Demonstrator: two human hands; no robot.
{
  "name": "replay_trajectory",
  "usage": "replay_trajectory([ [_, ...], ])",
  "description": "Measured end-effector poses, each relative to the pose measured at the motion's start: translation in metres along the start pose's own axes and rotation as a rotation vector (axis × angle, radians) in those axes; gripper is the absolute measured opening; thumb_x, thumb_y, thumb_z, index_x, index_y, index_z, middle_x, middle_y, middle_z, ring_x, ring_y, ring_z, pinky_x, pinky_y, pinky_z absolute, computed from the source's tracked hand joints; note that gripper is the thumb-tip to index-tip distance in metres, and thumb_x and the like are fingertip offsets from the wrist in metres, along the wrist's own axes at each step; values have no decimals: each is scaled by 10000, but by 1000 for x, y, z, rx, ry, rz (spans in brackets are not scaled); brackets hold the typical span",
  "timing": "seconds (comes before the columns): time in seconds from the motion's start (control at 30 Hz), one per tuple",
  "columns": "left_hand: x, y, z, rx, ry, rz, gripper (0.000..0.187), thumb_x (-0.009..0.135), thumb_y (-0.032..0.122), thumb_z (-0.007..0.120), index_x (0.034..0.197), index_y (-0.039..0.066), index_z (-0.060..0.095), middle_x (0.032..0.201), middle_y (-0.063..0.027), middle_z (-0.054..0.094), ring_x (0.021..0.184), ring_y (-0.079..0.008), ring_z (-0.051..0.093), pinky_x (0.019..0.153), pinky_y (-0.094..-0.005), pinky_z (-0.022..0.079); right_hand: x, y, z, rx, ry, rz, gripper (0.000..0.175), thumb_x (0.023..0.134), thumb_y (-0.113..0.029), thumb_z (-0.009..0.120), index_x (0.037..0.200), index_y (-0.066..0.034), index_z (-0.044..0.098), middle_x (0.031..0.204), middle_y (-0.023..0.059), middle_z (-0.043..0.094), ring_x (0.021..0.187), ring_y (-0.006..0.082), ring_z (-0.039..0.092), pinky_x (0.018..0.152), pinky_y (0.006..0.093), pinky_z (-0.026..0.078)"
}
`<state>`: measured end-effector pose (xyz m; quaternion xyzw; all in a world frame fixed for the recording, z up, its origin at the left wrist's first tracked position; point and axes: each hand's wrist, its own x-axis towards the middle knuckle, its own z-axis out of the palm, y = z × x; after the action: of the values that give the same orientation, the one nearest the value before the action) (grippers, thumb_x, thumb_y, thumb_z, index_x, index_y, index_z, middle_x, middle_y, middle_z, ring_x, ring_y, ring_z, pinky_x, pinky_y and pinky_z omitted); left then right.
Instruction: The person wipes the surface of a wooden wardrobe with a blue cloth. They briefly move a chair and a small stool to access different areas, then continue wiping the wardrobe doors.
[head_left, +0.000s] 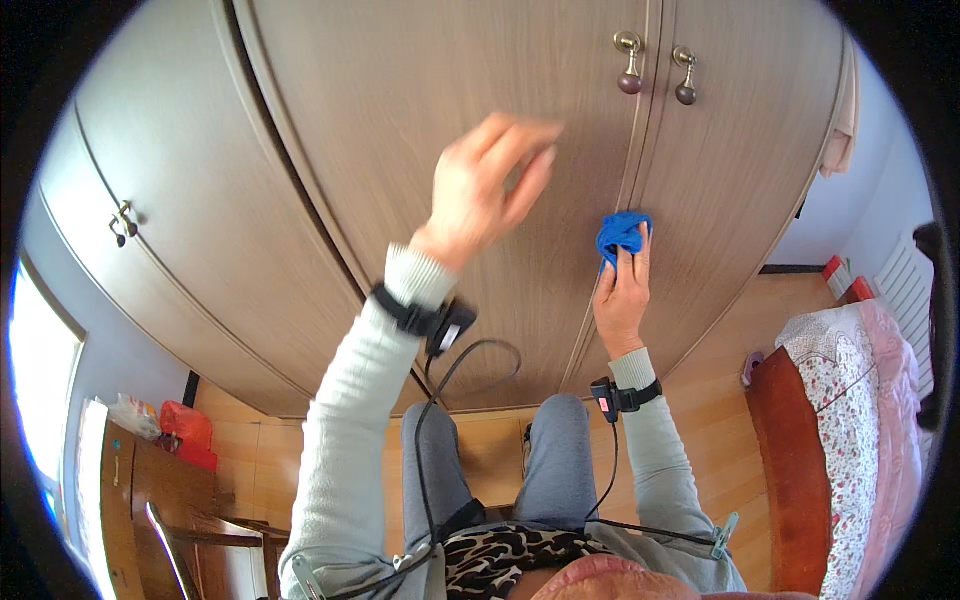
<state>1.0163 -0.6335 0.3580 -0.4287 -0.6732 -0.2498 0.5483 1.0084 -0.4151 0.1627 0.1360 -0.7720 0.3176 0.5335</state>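
My right hand (624, 300) holds a crumpled blue cloth (621, 232) against the wood-grain wardrobe, at the seam between two doors. Its fingers lie over the cloth and hide part of it. My left hand (487, 184), blurred, is raised in front of the wide wardrobe door (360, 142). Nothing shows in it; its fingers are bent, with a gap between thumb and fingers. Whether it touches the door I cannot tell. Above the cloth hang two metal drop handles with dark knobs, the left handle (628, 64) and the right handle (684, 75).
Black straps with small devices circle both wrists, and a cable (431, 457) loops from the left one. At right stands a bed with a reddish wooden side (795, 465) and floral bedding (855, 420). A wooden chair (217, 536) and red bag (186, 431) are at lower left.
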Motion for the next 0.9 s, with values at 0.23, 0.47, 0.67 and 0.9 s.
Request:
replay_trajectory([
  [0.23, -254, 48, -80, 112, -376, -851, 134, 982, 119, 663, 1068, 34, 719, 810, -140, 675, 685, -238, 666, 648, -345, 547, -7, -7, 7, -39, -46, -95, 395, 972, -38, 625, 1364, 7, 602, 1669, 198, 328, 1510, 428, 364, 1221, 498, 371],
  [0.47, -426, 126, -106, 204, -1113, -1067, 528, 902, 484, 723, 1319, 161, 683, 1305, -187, 642, 1179, -424, 621, 1009, -517, 528, -4, -25, 12, -29, -71, -216, 492, 975, -116, 639, 1444, -9, 534, 1661, 205, 333, 1503, 448, 364, 1213, 532, 371],
  [0.67, -424, 161, -54, 440, -998, -1176, 498, 916, 517, 673, 1304, 205, 689, 1355, -162, 603, 1221, -419, 586, 1006, -578, 493, -3, -43, 28, 41, -70, -362, 572, 915, -204, 746, 1391, 26, 526, 1638, 214, 362, 1507, 448, 357, 1232, 594, 305],
  [0.9, -420, 147, -45, 522, -971, -1343, 276, 883, 370, 661, 1033, 149, 731, 1130, -107, 702, 1144, -331, 628, 957, -542, 478, 45, -91, 43, 34, -101, -672, 541, 943, -238, 711, 1456, -187, 545, 1632, 168, 384, 1491, 438, 381, 1221, 608, 303],
])
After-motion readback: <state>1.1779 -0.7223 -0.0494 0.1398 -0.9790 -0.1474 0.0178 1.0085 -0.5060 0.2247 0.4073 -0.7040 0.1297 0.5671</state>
